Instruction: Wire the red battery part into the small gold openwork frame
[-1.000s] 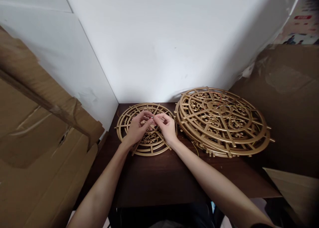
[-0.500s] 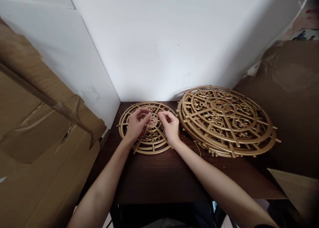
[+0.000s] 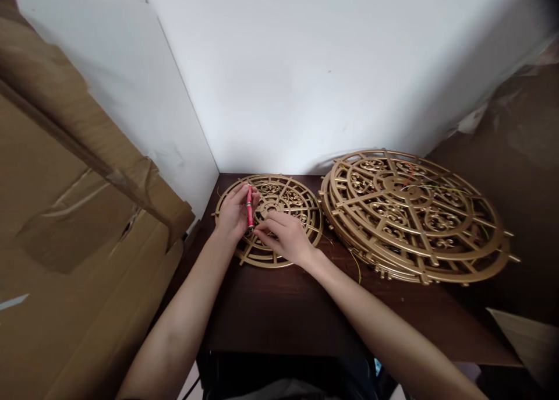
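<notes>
Left hand (image 3: 234, 213), half-curled, holds red tube (image 3: 250, 209) over gold filigree disc (image 3: 271, 204) near bench's (image 3: 283, 312) far left corner; right hand (image 3: 286, 236) bunched at tube's near end, grip unclear. Best held steady.

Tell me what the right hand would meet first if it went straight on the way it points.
Probably the lower end of the slim red pen-like cylinder in the left hand; the right hand looks close to it, but depth is unclear.
</notes>
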The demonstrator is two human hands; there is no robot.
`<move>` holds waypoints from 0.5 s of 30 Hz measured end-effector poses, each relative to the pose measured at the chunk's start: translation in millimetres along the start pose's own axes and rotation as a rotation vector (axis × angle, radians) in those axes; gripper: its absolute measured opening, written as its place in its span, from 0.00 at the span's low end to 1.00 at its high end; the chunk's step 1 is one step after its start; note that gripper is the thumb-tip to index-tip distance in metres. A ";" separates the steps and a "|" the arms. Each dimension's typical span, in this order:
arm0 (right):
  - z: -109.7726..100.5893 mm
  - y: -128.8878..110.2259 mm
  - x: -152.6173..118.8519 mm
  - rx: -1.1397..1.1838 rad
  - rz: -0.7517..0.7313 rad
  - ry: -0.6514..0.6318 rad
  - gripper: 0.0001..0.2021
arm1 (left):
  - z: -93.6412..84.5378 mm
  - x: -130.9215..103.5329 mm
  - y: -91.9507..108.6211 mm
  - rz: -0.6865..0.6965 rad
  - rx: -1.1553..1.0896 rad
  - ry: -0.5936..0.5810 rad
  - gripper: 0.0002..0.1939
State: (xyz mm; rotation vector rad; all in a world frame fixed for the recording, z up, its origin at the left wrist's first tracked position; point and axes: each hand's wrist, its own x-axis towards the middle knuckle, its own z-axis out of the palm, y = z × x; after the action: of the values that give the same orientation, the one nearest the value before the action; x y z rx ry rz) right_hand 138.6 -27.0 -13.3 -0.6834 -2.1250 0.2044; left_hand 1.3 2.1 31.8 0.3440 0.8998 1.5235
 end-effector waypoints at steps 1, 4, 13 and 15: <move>0.3 -0.4 0.0 -0.020 -0.003 -0.012 0.13 | 1.1 -1.1 0.2 -0.011 -0.012 0.001 0.05; -0.1 -1.7 0.6 -0.044 -0.004 -0.017 0.13 | 2.7 -2.7 1.2 -0.080 -0.044 0.009 0.05; -0.3 -3.1 0.3 -0.013 -0.015 0.009 0.12 | 0.1 -0.8 4.8 -0.277 -0.133 0.013 0.06; 0.4 -2.7 0.0 -0.030 -0.025 0.000 0.12 | 1.0 -2.1 4.4 -0.302 -0.172 0.005 0.07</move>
State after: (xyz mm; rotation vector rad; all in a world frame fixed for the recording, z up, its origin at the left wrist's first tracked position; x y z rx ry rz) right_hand 137.3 -29.2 -12.6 -0.6740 -2.1394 0.1597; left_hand -0.8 0.8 36.1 0.0746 0.7790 1.3105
